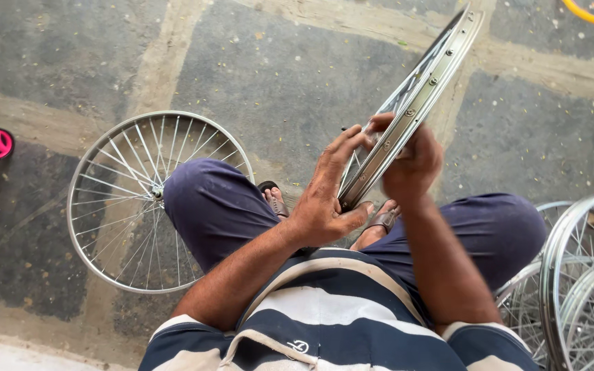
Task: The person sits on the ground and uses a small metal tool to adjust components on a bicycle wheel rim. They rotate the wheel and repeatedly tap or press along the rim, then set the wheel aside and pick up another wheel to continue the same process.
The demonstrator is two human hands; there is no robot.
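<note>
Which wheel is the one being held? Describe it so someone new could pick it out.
Start at the seated person's knees in dark blue trousers. Between them, both hands grip one silver spoked wheel: left hand on its near rim, right hand over the rim edge. It alone is raised edge-on, slanting to the upper right; another wheel lies flat on the floor, and the stacked wheels stand at right.

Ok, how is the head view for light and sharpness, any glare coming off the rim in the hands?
Head view: soft, even daylight with faint shadows on the concrete floor; bright sheen, not blown out, along the held wheel rim; both the left hand and the right hand are sharp; wide-angle bending toward the edges, seen in the stacked wheels.
</note>
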